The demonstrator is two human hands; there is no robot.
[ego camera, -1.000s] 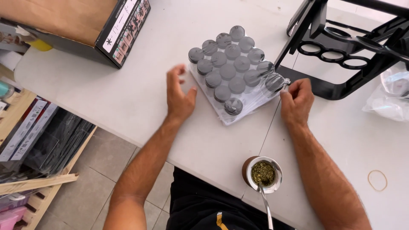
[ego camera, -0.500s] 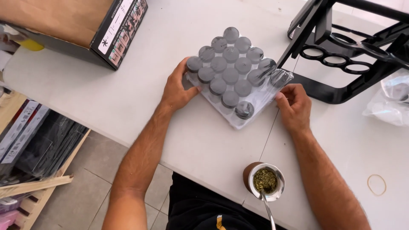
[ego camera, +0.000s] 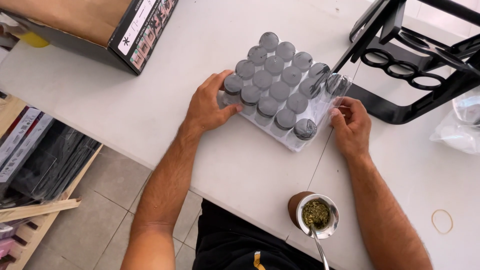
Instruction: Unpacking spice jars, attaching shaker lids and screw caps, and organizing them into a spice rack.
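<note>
A shrink-wrapped pack of several small clear jars with grey lids (ego camera: 280,92) lies on the white table (ego camera: 125,110). My left hand (ego camera: 207,105) presses against the pack's left side, thumb on a jar near the corner. At the pack's right edge my right hand (ego camera: 351,125) pinches the loose clear plastic wrap (ego camera: 340,90).
A black metal rack with round holes (ego camera: 410,70) stands at the back right. A cardboard box (ego camera: 100,25) sits at the back left. Near the front edge stands a mate cup with a metal straw (ego camera: 316,216). A rubber band (ego camera: 442,221) and a plastic bag (ego camera: 462,125) lie at right.
My left hand moved from the bare table onto the pack's left side. The right hand shifted up along the pack's right edge and took hold of the wrap.
</note>
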